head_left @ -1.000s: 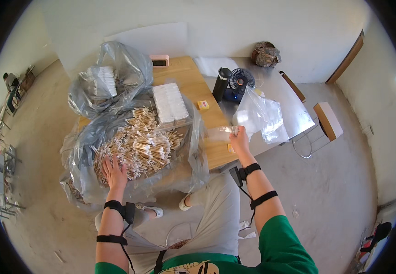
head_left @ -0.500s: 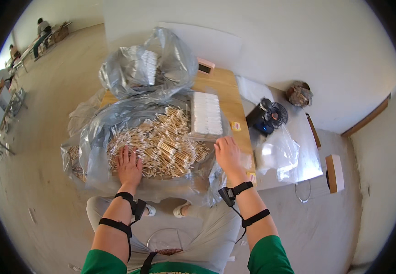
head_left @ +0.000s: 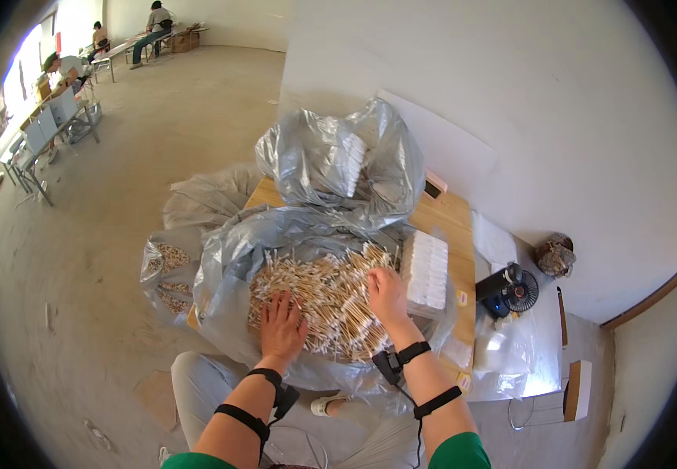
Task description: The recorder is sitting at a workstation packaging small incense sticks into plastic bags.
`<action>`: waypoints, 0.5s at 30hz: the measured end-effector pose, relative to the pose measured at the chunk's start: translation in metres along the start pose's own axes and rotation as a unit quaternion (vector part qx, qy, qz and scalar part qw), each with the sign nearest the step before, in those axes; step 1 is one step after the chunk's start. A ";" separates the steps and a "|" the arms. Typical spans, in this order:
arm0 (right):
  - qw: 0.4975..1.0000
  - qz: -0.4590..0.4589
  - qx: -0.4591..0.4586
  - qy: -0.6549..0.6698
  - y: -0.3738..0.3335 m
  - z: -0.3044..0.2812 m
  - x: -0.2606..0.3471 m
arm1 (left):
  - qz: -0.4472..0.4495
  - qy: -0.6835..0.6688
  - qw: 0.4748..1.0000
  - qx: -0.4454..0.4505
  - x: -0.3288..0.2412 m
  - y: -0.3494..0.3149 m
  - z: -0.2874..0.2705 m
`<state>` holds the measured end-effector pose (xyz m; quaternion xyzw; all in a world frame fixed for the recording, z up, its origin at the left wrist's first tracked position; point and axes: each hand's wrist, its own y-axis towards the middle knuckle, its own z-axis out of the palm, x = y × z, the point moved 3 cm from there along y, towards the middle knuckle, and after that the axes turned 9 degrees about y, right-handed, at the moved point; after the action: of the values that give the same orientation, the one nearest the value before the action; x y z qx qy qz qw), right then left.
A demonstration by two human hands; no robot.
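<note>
Right of the cotton swabs (head_left: 330, 301) — two yellow labels (head_left: 462, 298), blurred.

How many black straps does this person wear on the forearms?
4. Left forearm: one black strap nearer the left hand, a second strap farther back. Right forearm: a third strap nearer the right hand, a fourth strap farther back. Under the green sleeves I cannot see.
</note>
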<state>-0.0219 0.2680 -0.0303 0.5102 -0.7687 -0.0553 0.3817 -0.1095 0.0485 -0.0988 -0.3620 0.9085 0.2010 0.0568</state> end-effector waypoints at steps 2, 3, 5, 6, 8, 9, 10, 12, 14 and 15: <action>0.997 0.070 0.024 0.033 0.032 0.019 0.008 | -0.004 0.009 1.000 0.001 0.007 -0.003 -0.006; 0.987 0.126 0.029 0.095 0.047 0.027 -0.002 | 0.000 0.004 1.000 0.006 0.006 -0.001 -0.005; 0.969 0.173 0.040 0.169 0.078 0.045 -0.018 | -0.004 0.012 1.000 0.007 0.004 0.001 -0.003; 0.980 0.152 0.039 0.122 0.094 0.052 -0.024 | -0.001 0.000 1.000 0.015 0.003 0.001 -0.002; 0.988 0.126 0.038 0.085 0.121 0.063 -0.037 | -0.001 0.000 1.000 0.020 0.001 0.003 0.000; 0.992 0.097 0.040 0.069 0.132 0.068 -0.041 | 0.007 -0.006 1.000 0.027 0.000 0.003 0.000; 0.995 0.067 0.045 0.056 0.143 0.078 -0.041 | 0.010 -0.010 0.999 0.036 0.001 0.002 -0.001; 0.992 0.089 0.058 0.062 0.158 0.090 -0.046 | 0.005 -0.012 1.000 0.025 0.001 0.002 -0.003; 0.989 0.115 0.072 0.061 0.169 0.103 -0.040 | 0.002 -0.019 1.000 0.017 0.003 0.001 -0.006; 0.982 0.159 0.074 0.076 0.176 0.107 -0.038 | 0.004 -0.019 0.999 0.032 0.004 0.002 -0.007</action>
<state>-0.2140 0.3502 -0.0421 0.4113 -0.8108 0.1022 0.4038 -0.1132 0.0447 -0.0927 -0.3526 0.9145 0.1792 0.0851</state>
